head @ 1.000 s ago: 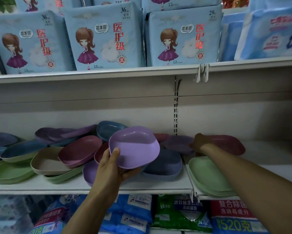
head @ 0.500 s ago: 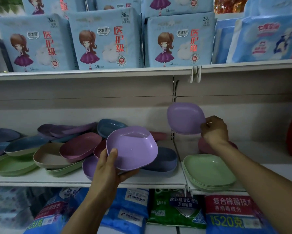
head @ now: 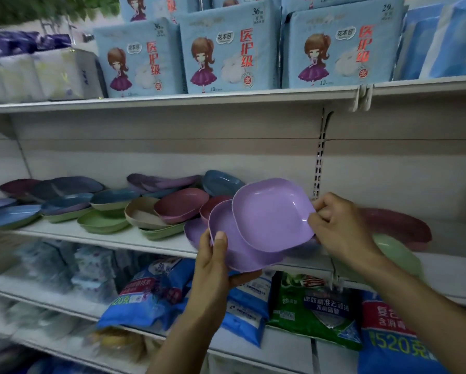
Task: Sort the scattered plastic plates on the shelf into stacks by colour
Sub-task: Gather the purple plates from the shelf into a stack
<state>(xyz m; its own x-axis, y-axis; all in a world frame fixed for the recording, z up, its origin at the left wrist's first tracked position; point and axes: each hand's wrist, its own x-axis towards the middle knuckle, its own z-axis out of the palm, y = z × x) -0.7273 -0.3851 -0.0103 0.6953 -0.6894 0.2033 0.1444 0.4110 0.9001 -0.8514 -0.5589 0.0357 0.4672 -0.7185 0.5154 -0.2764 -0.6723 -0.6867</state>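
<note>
Landmark: slotted white metal upright (head: 318, 168) on the back wall of the white shelf (head: 113, 238).
Left hand (head: 215, 263): in front of and below the upright, fingers curled under a lilac square plastic plate (head: 242, 256), thumb on its near rim.
Right hand (head: 339, 228): just right of the upright, pinching the right edge of a second lilac plastic plate (head: 272, 214).
Second plate: tilted, overlapping the first, lower edge inside it.
Scattered plates (head: 180, 209): green, blue, beige, dusky pink and purple, jumbled left of the upright.
Right of upright: dark red plate (head: 399, 225) behind a green plate stack (head: 404, 257).
</note>
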